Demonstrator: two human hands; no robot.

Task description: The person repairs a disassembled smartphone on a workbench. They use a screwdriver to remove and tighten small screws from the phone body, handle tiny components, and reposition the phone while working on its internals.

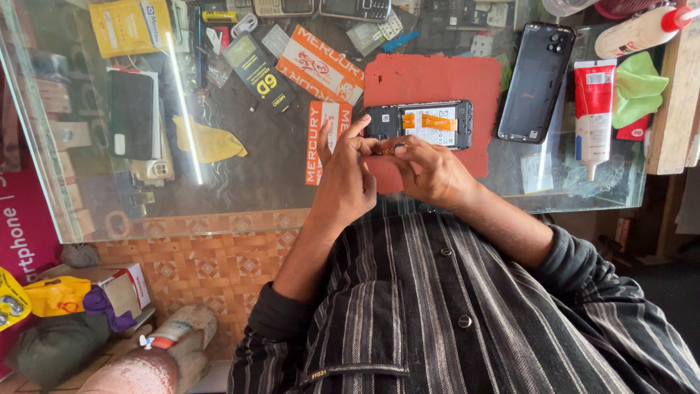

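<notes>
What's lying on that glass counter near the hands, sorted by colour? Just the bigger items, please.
Red: 1, the mat under the opened phone that both hands work on.
Black: 2, the back cover and a dark phone.
Yellow: 2, a cloth and a packet.
Green: 1, a cloth.
Orange: 2, printed cards.
Total: 8.

Bare red mat (437, 76) lies beyond the hands' pinch; the opened phone (426, 124) blocks just ahead, back cover (536, 80) to the right.
</notes>
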